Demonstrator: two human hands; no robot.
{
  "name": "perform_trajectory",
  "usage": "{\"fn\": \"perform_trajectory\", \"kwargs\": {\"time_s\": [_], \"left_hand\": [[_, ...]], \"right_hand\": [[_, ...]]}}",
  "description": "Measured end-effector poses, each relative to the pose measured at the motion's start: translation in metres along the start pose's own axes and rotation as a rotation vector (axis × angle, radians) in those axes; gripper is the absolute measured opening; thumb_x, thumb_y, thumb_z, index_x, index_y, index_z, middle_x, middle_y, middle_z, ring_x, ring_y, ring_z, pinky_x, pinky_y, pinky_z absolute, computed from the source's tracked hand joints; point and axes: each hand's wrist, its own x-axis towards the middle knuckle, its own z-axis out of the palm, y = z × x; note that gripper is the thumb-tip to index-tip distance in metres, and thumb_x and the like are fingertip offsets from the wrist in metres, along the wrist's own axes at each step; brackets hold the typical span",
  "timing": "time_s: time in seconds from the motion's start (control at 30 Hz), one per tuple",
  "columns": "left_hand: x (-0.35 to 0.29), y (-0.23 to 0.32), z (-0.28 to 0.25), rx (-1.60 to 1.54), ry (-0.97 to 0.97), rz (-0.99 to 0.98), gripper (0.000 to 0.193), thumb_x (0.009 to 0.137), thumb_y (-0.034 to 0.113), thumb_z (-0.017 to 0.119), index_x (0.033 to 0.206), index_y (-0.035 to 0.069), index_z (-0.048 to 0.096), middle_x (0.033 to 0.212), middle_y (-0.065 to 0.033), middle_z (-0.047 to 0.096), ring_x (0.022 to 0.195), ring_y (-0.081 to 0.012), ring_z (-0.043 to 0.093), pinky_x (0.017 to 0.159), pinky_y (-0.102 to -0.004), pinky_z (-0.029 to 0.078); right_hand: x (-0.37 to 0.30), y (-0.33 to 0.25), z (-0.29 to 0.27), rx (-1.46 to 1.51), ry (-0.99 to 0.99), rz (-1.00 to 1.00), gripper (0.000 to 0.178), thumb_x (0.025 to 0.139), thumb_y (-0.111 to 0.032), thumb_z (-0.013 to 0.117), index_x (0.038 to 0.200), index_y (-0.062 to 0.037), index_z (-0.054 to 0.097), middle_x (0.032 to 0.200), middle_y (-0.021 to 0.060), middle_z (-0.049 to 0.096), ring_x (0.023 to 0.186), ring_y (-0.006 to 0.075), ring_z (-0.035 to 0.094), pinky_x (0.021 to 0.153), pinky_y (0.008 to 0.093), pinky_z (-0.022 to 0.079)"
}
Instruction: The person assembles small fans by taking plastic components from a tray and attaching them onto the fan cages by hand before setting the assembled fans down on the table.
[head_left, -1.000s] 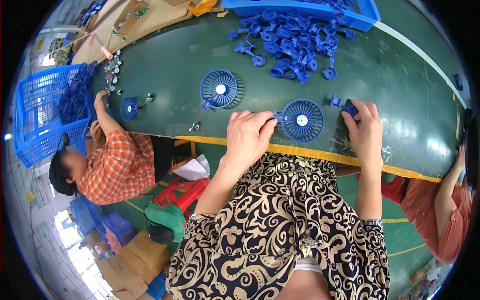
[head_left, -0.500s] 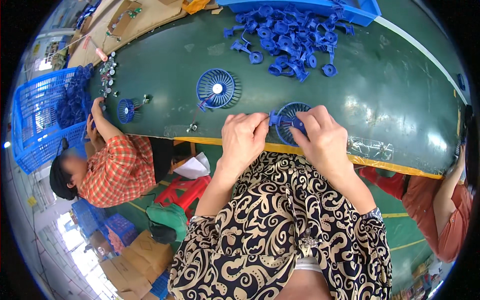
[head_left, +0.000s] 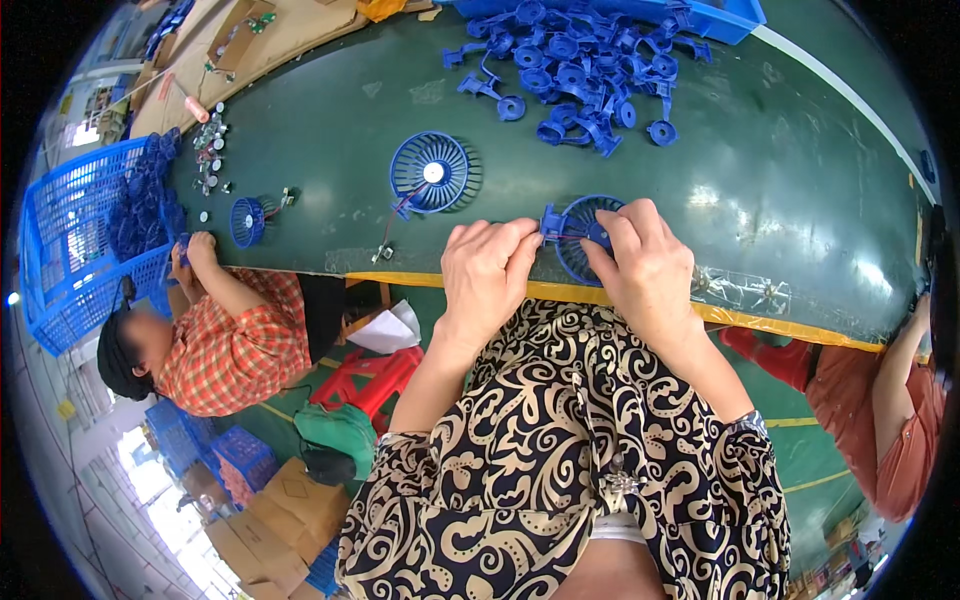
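Note:
A round blue fan housing (head_left: 577, 262) with slatted sides is held at the table's near edge, directly before me. My left hand (head_left: 487, 262) is closed, thumb and fingers pinching the small blue neck (head_left: 550, 223) at the housing's left. My right hand (head_left: 645, 270) has its thumb and fingers pressed together over the hub, covering the right part of the housing. A thin reddish wire runs between neck and hub. Whether a small piece sits under the right fingertips is hidden. Farther left lies another blue fan housing (head_left: 412, 178) with a white-capped motor (head_left: 433, 173), its wire leading to a small circuit board (head_left: 383, 252).
A heap of blue brackets (head_left: 570, 75) lies at the back before a blue tray (head_left: 735, 18). At left are a small fan housing (head_left: 247, 222), several motors (head_left: 210, 150) and a blue basket (head_left: 85, 200). Co-workers sit left (head_left: 235, 335) and right (head_left: 865, 410).
My right fingers have shifted slightly at the hub; the fan housing has tilted a little in my hands. The left co-worker's outstretched arm has drawn back from the motors.

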Motion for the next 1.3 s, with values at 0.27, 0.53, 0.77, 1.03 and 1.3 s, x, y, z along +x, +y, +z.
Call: {"fn": "perform_trajectory", "kwargs": {"time_s": [0.27,0.53,0.77,1.03,1.3], "left_hand": [[-0.002,-0.002,0.001,-0.082,-0.064,-0.089,0.005,0.095,0.01,0.068,0.097,0.007,0.071,0.072,-0.0076,0.065,0.068,-0.0285,0.063,0.069,-0.04,0.045],[0.002,-0.002,0.0,-0.107,-0.136,-0.159,0.01,0.099,0.016,0.066,0.097,0.007,0.07,0.072,-0.006,0.068,0.069,-0.0273,0.065,0.069,-0.0412,0.046],[0.01,0.013,0.018,-0.058,-0.068,-0.175,0.043,0.095,0.022,0.073,0.127,-0.002,0.058,0.065,-0.0067,0.061,0.062,-0.0302,0.062,0.065,-0.0456,0.047],[0.015,0.012,0.011,-0.19,-0.176,-0.195,0.041,0.091,0.019,0.077,0.125,0.001,0.065,0.078,-0.0089,0.066,0.071,-0.0277,0.063,0.069,-0.0389,0.051],[0.019,-0.024,-0.025,0.279,0.253,-0.096,0.085,0.074,0.034,0.09,0.143,0.002,0.052,0.144,-0.0204,0.053,0.129,-0.0412,0.048,0.109,-0.0524,0.04]], "right_hand": [[0.005,0.014,-0.009,0.131,-0.142,-0.106,0.034,0.078,-0.014,0.084,0.106,-0.0029,0.07,0.096,0.0093,0.061,0.084,0.0304,0.068,0.069,0.0413,0.056],[0.006,0.001,-0.001,-0.12,-0.256,-0.08,0.033,0.076,-0.016,0.083,0.103,-0.0034,0.07,0.095,0.0082,0.058,0.089,0.0266,0.067,0.069,0.0386,0.057],[0.007,0.0,-0.002,-0.129,-0.291,-0.04,0.032,0.076,-0.017,0.083,0.102,-0.0037,0.07,0.097,0.0078,0.059,0.09,0.0267,0.067,0.07,0.0381,0.057],[-0.001,0.008,-0.023,0.163,-0.223,-0.059,0.054,0.079,-0.03,0.086,0.12,0.0009,0.069,0.12,0.0153,0.065,0.106,0.0365,0.067,0.086,0.0431,0.058],[-0.032,0.08,-0.098,-0.225,-0.003,0.431,0.046,0.083,-0.022,0.086,0.121,-0.0026,0.07,0.119,0.0135,0.068,0.096,0.0313,0.071,0.084,0.0397,0.057]]}}
